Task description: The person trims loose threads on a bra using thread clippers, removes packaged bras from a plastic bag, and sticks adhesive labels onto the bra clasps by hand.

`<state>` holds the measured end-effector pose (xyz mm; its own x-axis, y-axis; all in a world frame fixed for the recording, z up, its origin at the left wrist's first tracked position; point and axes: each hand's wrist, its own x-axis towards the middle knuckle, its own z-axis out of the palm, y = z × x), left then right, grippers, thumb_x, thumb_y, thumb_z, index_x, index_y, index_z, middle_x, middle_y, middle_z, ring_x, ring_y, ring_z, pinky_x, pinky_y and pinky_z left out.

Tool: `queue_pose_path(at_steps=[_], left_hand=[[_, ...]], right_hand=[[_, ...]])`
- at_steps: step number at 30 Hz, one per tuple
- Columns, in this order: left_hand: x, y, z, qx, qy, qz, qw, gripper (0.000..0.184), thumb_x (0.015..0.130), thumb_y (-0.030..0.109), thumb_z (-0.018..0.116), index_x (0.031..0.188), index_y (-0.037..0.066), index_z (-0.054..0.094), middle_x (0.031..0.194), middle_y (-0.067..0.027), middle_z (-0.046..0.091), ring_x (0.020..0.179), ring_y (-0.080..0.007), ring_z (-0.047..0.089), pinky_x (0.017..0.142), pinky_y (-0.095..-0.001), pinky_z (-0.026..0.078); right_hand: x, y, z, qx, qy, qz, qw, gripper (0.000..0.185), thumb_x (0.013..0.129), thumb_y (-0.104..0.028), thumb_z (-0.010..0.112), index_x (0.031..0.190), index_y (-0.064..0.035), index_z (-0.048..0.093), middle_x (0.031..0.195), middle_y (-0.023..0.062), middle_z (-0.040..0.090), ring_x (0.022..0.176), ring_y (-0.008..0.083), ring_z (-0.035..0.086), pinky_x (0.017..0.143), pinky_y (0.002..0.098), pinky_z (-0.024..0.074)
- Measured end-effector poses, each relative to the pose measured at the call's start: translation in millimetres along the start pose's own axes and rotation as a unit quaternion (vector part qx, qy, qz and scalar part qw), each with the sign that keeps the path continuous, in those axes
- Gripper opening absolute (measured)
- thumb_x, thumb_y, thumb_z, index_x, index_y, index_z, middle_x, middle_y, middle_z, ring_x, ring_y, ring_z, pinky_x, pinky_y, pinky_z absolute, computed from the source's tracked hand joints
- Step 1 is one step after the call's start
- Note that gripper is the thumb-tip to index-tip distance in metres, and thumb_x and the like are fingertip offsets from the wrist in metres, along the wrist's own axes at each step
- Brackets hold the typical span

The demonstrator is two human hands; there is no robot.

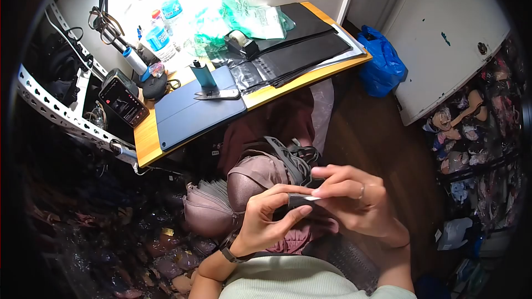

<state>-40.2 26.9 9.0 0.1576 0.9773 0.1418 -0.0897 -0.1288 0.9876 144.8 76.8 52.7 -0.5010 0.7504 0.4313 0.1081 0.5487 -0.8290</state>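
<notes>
My left hand (271,216), with a dark band on its wrist, pinches a small dark piece (297,200) between thumb and finger. A small white piece (311,197) shows at its right end, pinched by my right hand (354,196), which wears a ring. Both hands are close together above my lap. Beneath and beyond them lie mauve bras (257,180) with moulded cups and dark grey straps (291,158). What the small pieces are is too small to tell.
Ahead stands a wooden desk (145,147) with a blue tablet case (194,112), tape dispenser (241,43), scissors (219,95), black bags (305,58) and bottles (159,41). A phone (123,103) leans at left. A blue bag (382,61) hangs right; wrapped garments (471,127) lie beyond.
</notes>
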Motion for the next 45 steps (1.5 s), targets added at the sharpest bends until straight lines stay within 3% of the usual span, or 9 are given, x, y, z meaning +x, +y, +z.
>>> queue_pose_path(at_steps=[2, 3, 9, 14, 28, 30, 34, 36, 45], left_hand=[[-3.3, -8.0, 1.0, -0.002, 0.019, 0.011, 1.000, 0.014, 0.079, -0.002, 0.068, 0.092, -0.006, 0.066, 0.097, -0.0112, 0.066, 0.077, -0.0097, 0.060, 0.067, -0.0200, 0.047], [-4.6, -9.7, 0.6, 0.006, 0.019, 0.001, 1.000, 0.013, 0.080, -0.003, 0.067, 0.092, -0.007, 0.065, 0.094, -0.0106, 0.065, 0.076, -0.0094, 0.059, 0.065, -0.0204, 0.046], [-4.7, -9.9, 2.1, 0.020, 0.010, 0.001, 1.000, 0.012, 0.081, -0.004, 0.065, 0.091, -0.008, 0.062, 0.087, -0.0098, 0.063, 0.072, -0.0088, 0.055, 0.062, -0.0215, 0.044], [-6.5, -7.8, 0.4, 0.021, -0.010, -0.018, 1.000, 0.008, 0.082, -0.008, 0.064, 0.089, -0.009, 0.063, 0.088, -0.0060, 0.059, 0.078, -0.0068, 0.055, 0.068, -0.0185, 0.045], [-6.4, -8.4, -1.2, 0.034, -0.027, -0.005, 0.999, 0.010, 0.079, -0.009, 0.065, 0.090, -0.009, 0.064, 0.093, -0.0104, 0.063, 0.082, -0.0097, 0.059, 0.071, -0.0204, 0.048], [-6.9, -8.8, -1.5, 0.035, -0.027, -0.008, 0.999, 0.010, 0.080, -0.009, 0.065, 0.089, -0.009, 0.064, 0.093, -0.0103, 0.063, 0.082, -0.0094, 0.059, 0.071, -0.0201, 0.048], [-6.8, -7.7, 0.0, 0.019, -0.020, -0.020, 0.999, 0.009, 0.080, -0.008, 0.065, 0.089, -0.009, 0.064, 0.093, -0.0097, 0.063, 0.083, -0.0087, 0.059, 0.071, -0.0191, 0.047], [-7.0, -7.9, 0.2, 0.019, -0.020, -0.023, 0.999, 0.009, 0.081, -0.008, 0.065, 0.090, -0.009, 0.064, 0.094, -0.0097, 0.063, 0.083, -0.0088, 0.059, 0.072, -0.0192, 0.047], [-9.5, -13.7, 1.2, -0.047, -0.014, -0.052, 0.997, 0.009, 0.083, -0.007, 0.062, 0.091, -0.009, 0.064, 0.097, -0.0102, 0.062, 0.084, -0.0095, 0.058, 0.074, -0.0197, 0.046]], right_hand=[[-0.7, 0.2, 9.2, -0.013, -0.003, 0.021, 1.000, 0.024, 0.070, 0.009, 0.072, 0.092, -0.0010, 0.069, 0.085, 0.0122, 0.066, 0.084, 0.0215, 0.066, 0.080, 0.0299, 0.0526], [-0.6, 5.6, 14.4, -0.020, 0.014, -0.013, 1.000, 0.023, 0.071, 0.008, 0.072, 0.093, 0.0000, 0.068, 0.084, 0.0117, 0.067, 0.071, 0.0182, 0.065, 0.068, 0.0259, 0.0532], [-1.3, 5.8, 13.5, -0.042, -0.018, 0.001, 0.999, 0.024, 0.071, 0.008, 0.073, 0.093, -0.0008, 0.069, 0.077, 0.0092, 0.065, 0.061, 0.0132, 0.060, 0.052, 0.0234, 0.0474], [-1.6, 5.8, 13.9, -0.050, -0.021, -0.001, 0.999, 0.024, 0.071, 0.007, 0.073, 0.093, -0.0011, 0.069, 0.075, 0.0089, 0.065, 0.060, 0.0142, 0.061, 0.052, 0.0237, 0.0479], [-6.5, 13.8, 4.0, -0.004, -0.064, -0.009, 0.998, 0.022, 0.073, 0.005, 0.071, 0.094, -0.0005, 0.068, 0.071, 0.0079, 0.059, 0.058, 0.0163, 0.059, 0.051, 0.0260, 0.0470], [-7.4, 9.5, 2.0, 0.006, -0.071, 0.037, 0.997, 0.022, 0.069, 0.009, 0.071, 0.089, 0.0002, 0.069, 0.085, 0.0132, 0.069, 0.069, 0.0163, 0.064, 0.061, 0.0257, 0.0514], [-7.5, 7.0, 1.2, 0.021, -0.063, 0.054, 0.996, 0.020, 0.070, 0.009, 0.070, 0.088, 0.0005, 0.069, 0.087, 0.0138, 0.069, 0.066, 0.0141, 0.062, 0.059, 0.0244, 0.0503], [-8.4, 10.0, 1.8, 0.020, -0.053, 0.020, 0.998, 0.022, 0.072, 0.006, 0.070, 0.092, 0.0004, 0.068, 0.076, 0.0101, 0.062, 0.063, 0.0155, 0.060, 0.056, 0.0250, 0.0478], [-12.0, 13.1, 0.3, 0.042, -0.056, 0.035, 0.997, 0.021, 0.072, 0.007, 0.068, 0.092, 0.0010, 0.068, 0.077, 0.0100, 0.063, 0.062, 0.0141, 0.058, 0.057, 0.0246, 0.0475]])
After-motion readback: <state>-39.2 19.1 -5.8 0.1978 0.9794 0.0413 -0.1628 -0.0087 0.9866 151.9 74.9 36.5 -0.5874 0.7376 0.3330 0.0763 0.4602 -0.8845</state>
